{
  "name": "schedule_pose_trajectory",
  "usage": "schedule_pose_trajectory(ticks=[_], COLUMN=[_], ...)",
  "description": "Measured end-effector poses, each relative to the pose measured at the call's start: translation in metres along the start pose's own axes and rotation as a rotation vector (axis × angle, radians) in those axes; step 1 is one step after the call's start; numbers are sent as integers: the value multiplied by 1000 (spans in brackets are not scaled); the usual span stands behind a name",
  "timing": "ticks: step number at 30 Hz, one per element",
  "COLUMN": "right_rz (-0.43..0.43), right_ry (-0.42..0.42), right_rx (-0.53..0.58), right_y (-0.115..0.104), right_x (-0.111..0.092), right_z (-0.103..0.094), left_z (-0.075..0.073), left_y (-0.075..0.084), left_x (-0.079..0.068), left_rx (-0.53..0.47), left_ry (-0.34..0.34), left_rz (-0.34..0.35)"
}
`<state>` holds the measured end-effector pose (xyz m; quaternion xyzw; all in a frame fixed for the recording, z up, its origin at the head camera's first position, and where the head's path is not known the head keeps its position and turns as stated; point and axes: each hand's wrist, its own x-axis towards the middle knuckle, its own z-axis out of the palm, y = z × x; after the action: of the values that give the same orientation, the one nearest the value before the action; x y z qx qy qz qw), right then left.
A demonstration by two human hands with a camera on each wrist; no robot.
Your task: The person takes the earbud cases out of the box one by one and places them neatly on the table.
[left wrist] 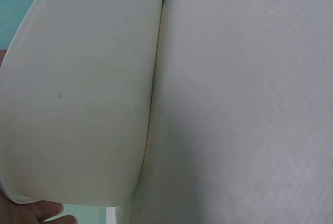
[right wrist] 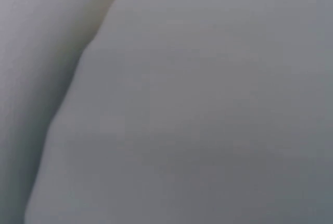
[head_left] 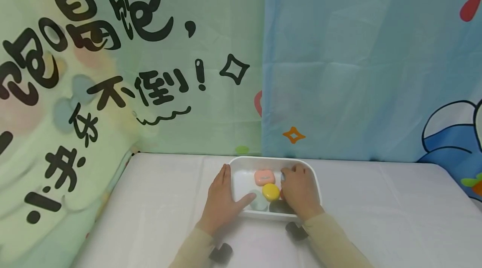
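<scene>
A white tray (head_left: 241,176) stands on the table and holds several small pieces. In the head view my left hand (head_left: 222,201) grips its near left corner, fingers along the outer wall and thumb over the rim. My right hand (head_left: 301,188) reaches inside at the right, fingers bent around a light blue piece (head_left: 283,176) that they mostly hide. Left of it lie a pink rounded block (head_left: 265,177) and a yellow disc (head_left: 270,192). A pale green disc (head_left: 258,201) sits near the left thumb. Beneath the right hand is a dark grey rounded shape (head_left: 280,207).
A white cloth (head_left: 169,209) covers the table. Behind it hang a green printed curtain (head_left: 211,125) and a blue one (head_left: 357,92). Dark wrist devices (head_left: 221,253) show beside both forearms. A pale surface fills most of the right wrist view.
</scene>
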<state>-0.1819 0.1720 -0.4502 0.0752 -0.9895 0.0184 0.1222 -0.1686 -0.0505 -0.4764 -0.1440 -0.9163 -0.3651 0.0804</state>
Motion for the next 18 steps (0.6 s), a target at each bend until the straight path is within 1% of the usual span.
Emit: schedule_pose_trajectory(ticks=[3, 6, 9, 15, 18], right_rz=[43, 66, 78, 117, 125], right_ry=[-9, 11, 31, 42, 52], right_rx=[68, 125, 173, 298, 319], right_y=[-1, -2, -3, 0, 2], right_x=[-1, -2, -3, -7, -9], right_z=[-2, -4, -7, -13, -17], left_z=[1, 2, 1, -3, -5], left_y=[-1, -2, -2, 1, 2], left_x=[0, -1, -1, 0, 0], left_rx=[6, 12, 4, -7, -19], left_ry=[14, 20, 7, -55, -80], left_rz=[14, 23, 17, -41, -66])
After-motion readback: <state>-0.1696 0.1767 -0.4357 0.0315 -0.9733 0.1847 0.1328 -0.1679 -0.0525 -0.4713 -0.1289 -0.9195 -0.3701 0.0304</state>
